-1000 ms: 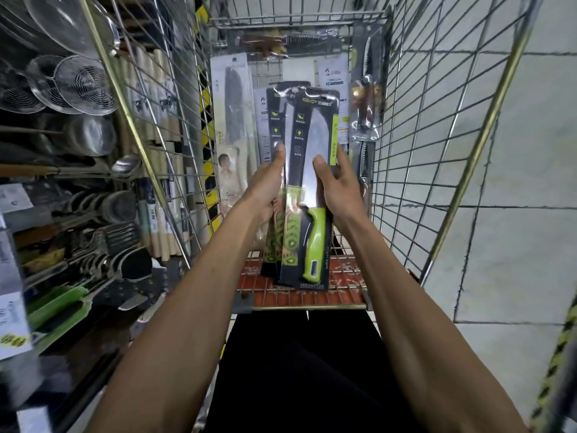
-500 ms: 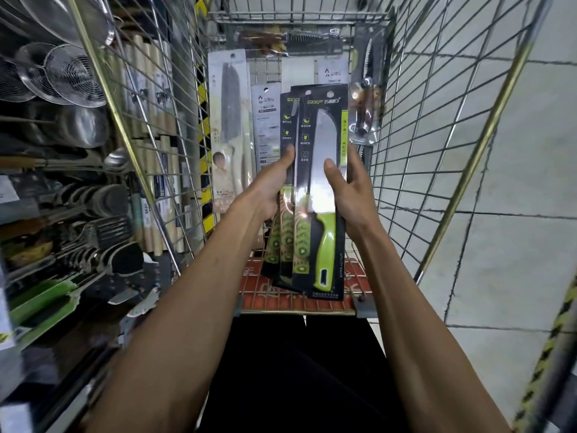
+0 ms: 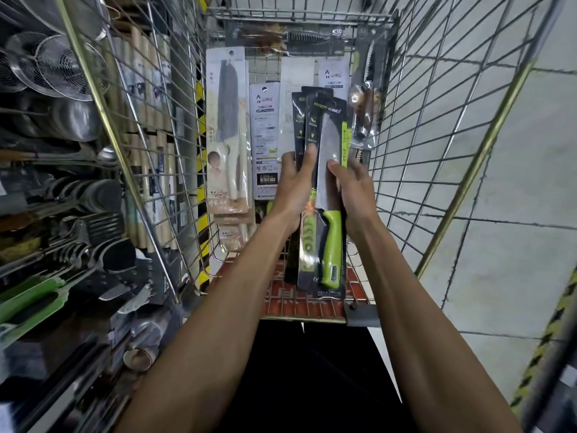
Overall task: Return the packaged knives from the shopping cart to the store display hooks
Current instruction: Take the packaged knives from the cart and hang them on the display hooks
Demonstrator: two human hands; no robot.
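Observation:
A stack of green-handled knives in black packaging (image 3: 326,195) is held upright over the shopping cart (image 3: 299,17). My left hand (image 3: 293,185) grips the stack's left edge, thumb on the front. My right hand (image 3: 352,189) grips its right edge. In the cart lie more packaged knives: a cream-handled knife on a beige card (image 3: 228,132), a white card pack (image 3: 264,142), and a brown-handled serrated knife (image 3: 365,101) against the right wall. No display hooks are visible.
Store shelves at the left hold wire strainers (image 3: 59,67), metal ladles (image 3: 78,120), spatulas (image 3: 96,245) and green items (image 3: 28,301). Tiled floor (image 3: 515,182) lies to the right of the cart. A yellow-black striped post (image 3: 201,145) stands behind the cart's left wall.
Both hands have lifted the stack of green-handled knife packs a little higher above the cart floor and tilted it more upright. The grip looks the same.

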